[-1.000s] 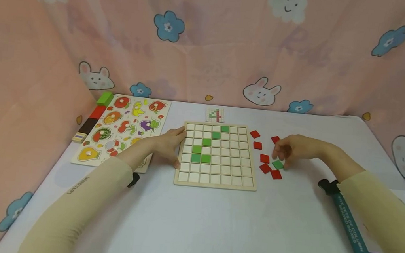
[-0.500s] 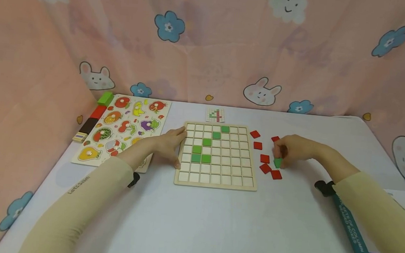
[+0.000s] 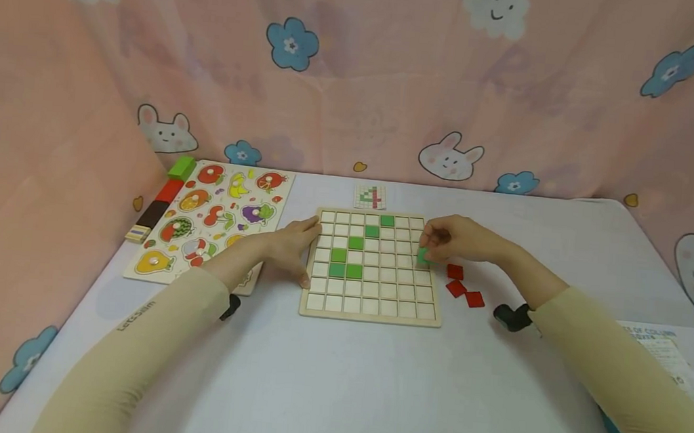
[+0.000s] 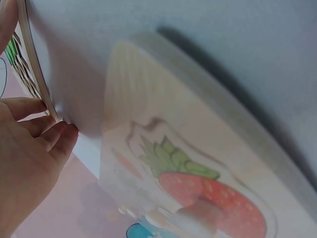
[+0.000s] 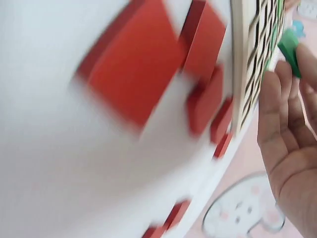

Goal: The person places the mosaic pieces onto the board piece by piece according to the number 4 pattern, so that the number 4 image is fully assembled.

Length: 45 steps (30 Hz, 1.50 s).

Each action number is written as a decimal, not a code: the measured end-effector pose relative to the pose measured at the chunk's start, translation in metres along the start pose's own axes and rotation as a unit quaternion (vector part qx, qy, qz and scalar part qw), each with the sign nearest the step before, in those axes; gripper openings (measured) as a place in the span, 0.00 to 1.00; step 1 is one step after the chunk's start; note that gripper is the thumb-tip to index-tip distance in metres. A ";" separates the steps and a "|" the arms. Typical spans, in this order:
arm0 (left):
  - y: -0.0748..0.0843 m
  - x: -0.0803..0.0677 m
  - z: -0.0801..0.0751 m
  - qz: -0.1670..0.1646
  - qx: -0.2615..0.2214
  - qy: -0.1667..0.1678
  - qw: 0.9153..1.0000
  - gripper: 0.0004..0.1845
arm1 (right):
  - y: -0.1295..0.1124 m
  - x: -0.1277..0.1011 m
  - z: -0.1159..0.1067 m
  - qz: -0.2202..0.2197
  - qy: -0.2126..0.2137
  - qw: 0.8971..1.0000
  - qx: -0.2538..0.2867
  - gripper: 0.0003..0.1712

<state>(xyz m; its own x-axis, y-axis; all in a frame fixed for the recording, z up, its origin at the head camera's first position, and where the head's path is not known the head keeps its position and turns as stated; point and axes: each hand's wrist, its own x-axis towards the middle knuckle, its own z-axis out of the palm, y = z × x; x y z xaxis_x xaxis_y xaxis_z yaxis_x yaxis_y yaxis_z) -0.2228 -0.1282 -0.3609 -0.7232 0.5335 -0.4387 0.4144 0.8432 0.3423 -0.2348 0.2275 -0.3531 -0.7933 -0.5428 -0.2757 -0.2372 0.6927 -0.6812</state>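
A wooden grid board (image 3: pixel 369 317) lies flat mid-table, with several green tiles (image 3: pixel 354 271) set in its cells in a slanting line and short row. At its left edge my left hand (image 3: pixel 288 249) rests, thumb and fingers spread apart; in the left wrist view its fingertips (image 4: pixel 69 130) touch the board's side. Over the board's right edge, my right hand (image 3: pixel 464 239) pinches a green tile (image 3: pixel 422 255) between thumb and finger. The right wrist view shows that same tile (image 5: pixel 290 49) tilted above the grid. Red tiles (image 3: pixel 456 288) lie loose to the board's right, some hidden behind the hand.
Behind the board lies a small pattern card (image 3: pixel 369 196). A fruit puzzle board (image 3: pixel 224 217) takes up the left, with coloured blocks (image 3: pixel 168 191) and a banded piece along its outer side. A box (image 3: pixel 678 365) sits at the right under the right forearm.
My right hand has picked up the loose green tile from among the red ones and carried it left to the board's right edge. The left hand has stayed in place.
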 end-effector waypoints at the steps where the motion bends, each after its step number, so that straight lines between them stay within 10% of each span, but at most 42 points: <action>1: 0.000 0.000 0.000 0.001 0.000 0.001 1.000 0.65 | -0.005 0.004 0.005 -0.008 0.007 1.000 0.005 0.10; 28: 0.001 -0.001 -0.002 0.000 -0.002 0.004 1.000 0.65 | -0.061 0.036 0.067 -0.031 0.032 0.998 -0.035 0.02; 45: -0.001 -0.001 0.000 0.006 0.001 0.005 1.000 0.65 | 0.011 0.028 -0.017 0.046 0.151 0.984 -0.084 0.11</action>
<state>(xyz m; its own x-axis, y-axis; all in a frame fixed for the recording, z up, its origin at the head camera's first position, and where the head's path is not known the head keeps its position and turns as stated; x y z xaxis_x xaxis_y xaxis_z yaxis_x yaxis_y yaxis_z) -0.2225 -0.1299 -0.3610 -0.7236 0.5430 -0.4261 0.4244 0.8369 0.3458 -0.2693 0.2277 -0.3569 -0.9399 -0.3266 -0.0997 -0.2266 0.8149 -0.5334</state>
